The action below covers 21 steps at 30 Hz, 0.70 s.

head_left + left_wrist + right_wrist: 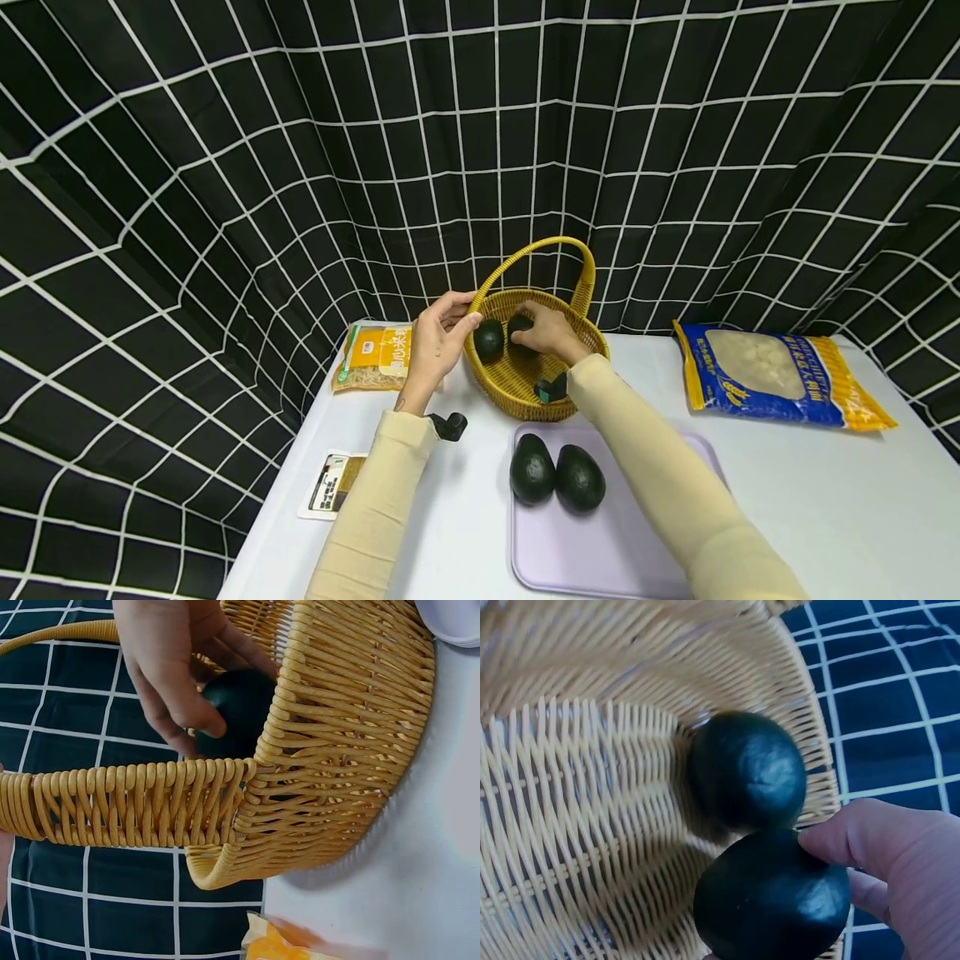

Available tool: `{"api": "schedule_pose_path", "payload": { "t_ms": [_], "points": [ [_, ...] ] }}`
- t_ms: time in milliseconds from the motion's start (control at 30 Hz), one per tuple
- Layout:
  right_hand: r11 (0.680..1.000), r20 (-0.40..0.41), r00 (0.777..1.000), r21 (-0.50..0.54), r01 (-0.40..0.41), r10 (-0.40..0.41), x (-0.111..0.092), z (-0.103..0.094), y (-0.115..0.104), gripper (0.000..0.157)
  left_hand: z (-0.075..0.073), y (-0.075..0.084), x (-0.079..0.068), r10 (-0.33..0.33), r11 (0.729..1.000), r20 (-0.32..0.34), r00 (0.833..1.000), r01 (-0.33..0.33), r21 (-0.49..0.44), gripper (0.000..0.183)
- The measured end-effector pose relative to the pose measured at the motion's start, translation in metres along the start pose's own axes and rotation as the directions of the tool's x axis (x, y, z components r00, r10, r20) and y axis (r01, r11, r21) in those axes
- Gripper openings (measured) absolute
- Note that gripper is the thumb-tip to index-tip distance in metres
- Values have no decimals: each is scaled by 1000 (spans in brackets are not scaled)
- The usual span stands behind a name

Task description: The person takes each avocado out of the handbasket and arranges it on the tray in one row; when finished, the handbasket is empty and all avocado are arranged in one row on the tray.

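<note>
A woven yellow basket (525, 385) with a tall handle (542, 247) stands at the back of the white table. My left hand (459, 317) grips its left rim. My right hand (531, 330) reaches inside and grips a dark green avocado (519, 323); a second avocado (489, 340) lies beside it. In the right wrist view the held avocado (772, 901) touches the other avocado (746, 769), with my fingers (889, 851) curled round it. The left wrist view shows the basket wall (345, 750) and the right hand (176, 675) on the avocado (244, 705).
Two more avocados (532, 468) (579, 477) lie on a lilac cutting board (637, 533) in front of the basket. A yellow food bag (373, 357) lies at the left, a blue and yellow bag (780, 377) at the right, a small packet (330, 483) near the left edge.
</note>
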State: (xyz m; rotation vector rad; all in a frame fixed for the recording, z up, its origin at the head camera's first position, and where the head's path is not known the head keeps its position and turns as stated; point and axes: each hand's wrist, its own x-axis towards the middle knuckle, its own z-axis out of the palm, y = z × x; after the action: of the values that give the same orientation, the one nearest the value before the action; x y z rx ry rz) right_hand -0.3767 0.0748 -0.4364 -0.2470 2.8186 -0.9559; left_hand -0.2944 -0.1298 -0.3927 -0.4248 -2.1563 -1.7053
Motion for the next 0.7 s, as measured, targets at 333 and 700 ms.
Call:
{"api": "schedule_pose_path", "payload": {
  "t_ms": [333, 700],
  "points": [
    [990, -32, 998, 127, 59, -56, -21, -11, -2, 53, 1, 0, 0, 4, 1000, 7, 1000, -4, 4, 27],
    [963, -94, 985, 218, 160, -142, -50, -28, -3, 54, 2, 2, 0, -5, 1000, 0, 1000, 5, 15, 27]
  ]
}}
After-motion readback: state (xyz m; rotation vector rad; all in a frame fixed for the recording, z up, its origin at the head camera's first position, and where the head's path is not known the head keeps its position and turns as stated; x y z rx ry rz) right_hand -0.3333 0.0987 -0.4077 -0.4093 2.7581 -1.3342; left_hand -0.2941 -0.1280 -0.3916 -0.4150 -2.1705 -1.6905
